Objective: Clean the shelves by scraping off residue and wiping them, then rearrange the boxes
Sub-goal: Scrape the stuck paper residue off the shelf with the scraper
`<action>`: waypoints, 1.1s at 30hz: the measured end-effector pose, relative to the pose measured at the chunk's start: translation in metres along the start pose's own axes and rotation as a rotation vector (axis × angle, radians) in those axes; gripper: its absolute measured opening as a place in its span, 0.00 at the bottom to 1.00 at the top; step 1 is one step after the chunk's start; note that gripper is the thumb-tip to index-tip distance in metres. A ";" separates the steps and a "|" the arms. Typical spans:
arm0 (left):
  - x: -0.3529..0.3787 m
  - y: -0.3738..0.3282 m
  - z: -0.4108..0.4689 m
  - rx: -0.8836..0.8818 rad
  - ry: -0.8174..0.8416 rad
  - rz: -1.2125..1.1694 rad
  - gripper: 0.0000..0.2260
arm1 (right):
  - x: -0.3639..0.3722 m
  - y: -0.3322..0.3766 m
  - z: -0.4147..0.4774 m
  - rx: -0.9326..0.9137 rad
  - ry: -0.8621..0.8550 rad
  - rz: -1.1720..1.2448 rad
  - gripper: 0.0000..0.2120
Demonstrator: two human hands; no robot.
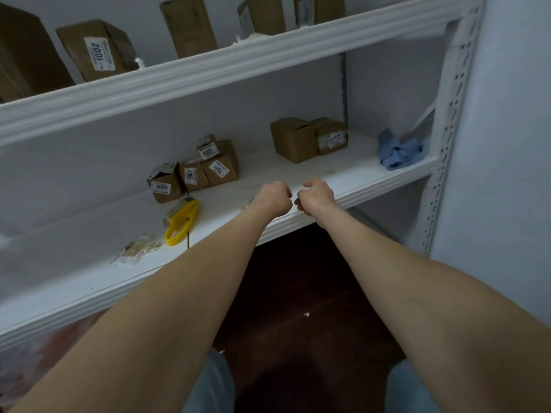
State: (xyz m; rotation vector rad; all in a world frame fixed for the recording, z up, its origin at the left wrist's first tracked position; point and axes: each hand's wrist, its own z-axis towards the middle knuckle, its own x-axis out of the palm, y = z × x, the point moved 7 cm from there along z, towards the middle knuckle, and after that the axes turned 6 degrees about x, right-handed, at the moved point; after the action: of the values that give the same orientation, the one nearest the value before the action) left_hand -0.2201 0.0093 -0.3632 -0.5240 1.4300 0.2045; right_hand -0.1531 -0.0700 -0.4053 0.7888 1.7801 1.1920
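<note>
Scraped bits (140,250) and the yellow scraper (180,223) lie on the shelf (343,171) by the boxes (193,171), left grip (275,198) and right grip (317,193) are curled up holding nothing, the blue cloth (399,153) sits far right, so wiping and sorting seem undone.

On the middle shelf (343,171), the scraper (180,225) lies before the numbered boxes (193,174), what seem scrapings (140,250) to its left, the cloth (398,153) far right.
</note>
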 end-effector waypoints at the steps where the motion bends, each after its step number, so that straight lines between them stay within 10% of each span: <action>1: 0.004 -0.009 0.001 0.012 0.008 0.014 0.15 | -0.010 -0.004 0.002 0.005 -0.009 0.011 0.22; 33: 0.075 0.018 0.215 0.151 0.114 -0.165 0.17 | -0.027 -0.009 0.204 0.260 -0.470 -0.578 0.21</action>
State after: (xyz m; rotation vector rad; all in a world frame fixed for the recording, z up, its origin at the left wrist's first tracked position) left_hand -0.0266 0.1104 -0.4291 -0.5334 1.4915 -0.0663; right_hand 0.0402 -0.0118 -0.4470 0.5740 1.6142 0.3629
